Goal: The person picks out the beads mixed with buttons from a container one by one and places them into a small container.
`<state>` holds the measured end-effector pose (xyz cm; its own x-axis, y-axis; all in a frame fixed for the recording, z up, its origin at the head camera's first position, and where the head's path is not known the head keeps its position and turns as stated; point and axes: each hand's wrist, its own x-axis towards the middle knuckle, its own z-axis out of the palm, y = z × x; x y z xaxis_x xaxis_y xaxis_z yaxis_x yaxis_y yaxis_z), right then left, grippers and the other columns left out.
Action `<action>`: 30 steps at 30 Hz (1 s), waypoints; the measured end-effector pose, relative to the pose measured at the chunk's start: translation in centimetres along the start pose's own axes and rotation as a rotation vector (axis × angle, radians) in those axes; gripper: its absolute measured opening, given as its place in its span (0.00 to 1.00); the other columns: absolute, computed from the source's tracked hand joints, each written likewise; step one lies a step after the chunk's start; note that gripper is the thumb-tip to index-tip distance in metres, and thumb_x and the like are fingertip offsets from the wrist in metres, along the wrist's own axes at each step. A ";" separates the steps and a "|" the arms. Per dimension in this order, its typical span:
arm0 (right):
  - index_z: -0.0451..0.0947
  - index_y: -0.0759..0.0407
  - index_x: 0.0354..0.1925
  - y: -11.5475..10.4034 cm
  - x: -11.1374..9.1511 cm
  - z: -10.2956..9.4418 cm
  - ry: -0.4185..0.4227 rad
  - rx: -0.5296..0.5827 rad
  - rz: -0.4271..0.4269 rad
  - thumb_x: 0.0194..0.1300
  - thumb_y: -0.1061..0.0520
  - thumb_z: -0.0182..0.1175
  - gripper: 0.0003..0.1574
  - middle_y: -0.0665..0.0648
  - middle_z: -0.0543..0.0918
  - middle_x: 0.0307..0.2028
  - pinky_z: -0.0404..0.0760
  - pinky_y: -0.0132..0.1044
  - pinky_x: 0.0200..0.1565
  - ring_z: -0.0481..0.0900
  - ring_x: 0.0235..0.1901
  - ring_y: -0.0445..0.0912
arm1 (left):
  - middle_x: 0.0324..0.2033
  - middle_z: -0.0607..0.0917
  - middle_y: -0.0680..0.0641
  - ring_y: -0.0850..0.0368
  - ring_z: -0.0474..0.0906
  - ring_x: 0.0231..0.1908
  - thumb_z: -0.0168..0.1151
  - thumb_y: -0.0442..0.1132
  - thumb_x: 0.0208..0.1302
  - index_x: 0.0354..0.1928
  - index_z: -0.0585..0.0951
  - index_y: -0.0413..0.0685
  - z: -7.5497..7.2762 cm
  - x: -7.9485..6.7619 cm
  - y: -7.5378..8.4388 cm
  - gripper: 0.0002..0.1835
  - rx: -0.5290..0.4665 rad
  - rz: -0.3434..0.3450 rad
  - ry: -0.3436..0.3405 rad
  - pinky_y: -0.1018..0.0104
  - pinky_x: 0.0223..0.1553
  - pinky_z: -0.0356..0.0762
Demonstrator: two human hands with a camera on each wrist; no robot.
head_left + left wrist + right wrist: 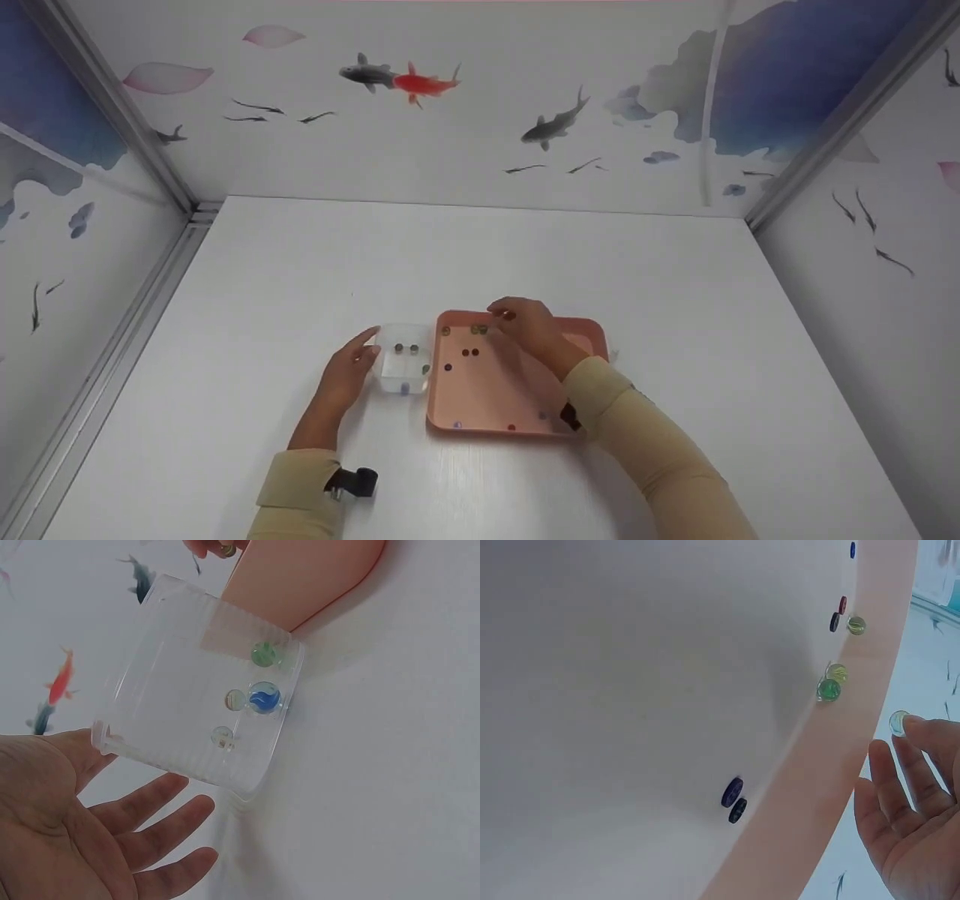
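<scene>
My left hand [349, 371] is at the left side of a clear plastic box [172, 675], with loosely spread fingers touching its wall near the rim. Inside the box lie several glass marbles, among them a blue-swirled marble [264, 697] and a green marble [263, 654]. Over the back edge of a pink tray [487, 405], my right hand [529, 326] pinches a clear glass marble [898, 723] between thumb and fingertip. Below it, in the tray's back left part, sit a green marble [829, 689] and two yellowish ones, one right against the green.
Small dark discs [733, 792] and a red disc [843, 605] lie in the tray. More small pieces, including a red one [511, 427], line its front edge. Box and tray stand side by side on a white table [300, 262], walled by printed panels [465, 150].
</scene>
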<state>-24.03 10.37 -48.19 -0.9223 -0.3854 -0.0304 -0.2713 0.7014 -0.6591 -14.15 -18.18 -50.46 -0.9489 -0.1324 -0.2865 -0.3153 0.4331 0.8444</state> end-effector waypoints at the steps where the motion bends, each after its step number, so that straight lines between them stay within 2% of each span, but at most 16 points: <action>1: 0.81 0.57 0.53 -0.1 0.0 0.0 0.001 0.011 0.000 0.67 0.59 0.60 0.16 0.55 0.83 0.49 0.81 0.44 0.49 0.80 0.49 0.50 | 0.64 0.72 0.36 0.37 0.63 0.67 0.44 0.46 0.77 0.73 0.62 0.52 0.0 0.0 0.0 0.25 0.000 -0.003 -0.001 0.42 0.63 0.64; 12: 0.80 0.59 0.54 -0.5 0.0 -0.3 0.018 0.092 0.009 0.68 0.59 0.60 0.17 0.56 0.83 0.48 0.81 0.44 0.48 0.81 0.47 0.50 | 0.63 0.73 0.36 0.38 0.63 0.66 0.44 0.47 0.76 0.73 0.62 0.53 0.0 0.0 0.0 0.26 0.005 -0.026 0.001 0.43 0.64 0.64; 23: 0.79 0.63 0.54 -0.7 0.0 -1.0 0.055 0.167 -0.075 0.68 0.63 0.59 0.16 0.59 0.83 0.46 0.82 0.44 0.46 0.82 0.47 0.52 | 0.63 0.73 0.35 0.37 0.63 0.66 0.45 0.46 0.76 0.72 0.62 0.52 -0.1 0.0 0.3 0.25 0.000 -0.009 -0.001 0.42 0.64 0.64; 30: 0.79 0.61 0.54 -1.0 0.1 -1.0 0.066 0.190 -0.063 0.68 0.64 0.58 0.16 0.59 0.83 0.45 0.82 0.44 0.46 0.82 0.47 0.52 | 0.63 0.72 0.34 0.37 0.65 0.65 0.45 0.45 0.76 0.72 0.63 0.51 -0.2 0.0 0.1 0.25 -0.006 -0.012 -0.004 0.42 0.63 0.65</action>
<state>-24.15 10.25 -46.79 -0.9230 -0.3799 0.0606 -0.2778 0.5491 -0.7882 -14.16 -18.28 -50.32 -0.9451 -0.1340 -0.2981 -0.3265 0.4261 0.8437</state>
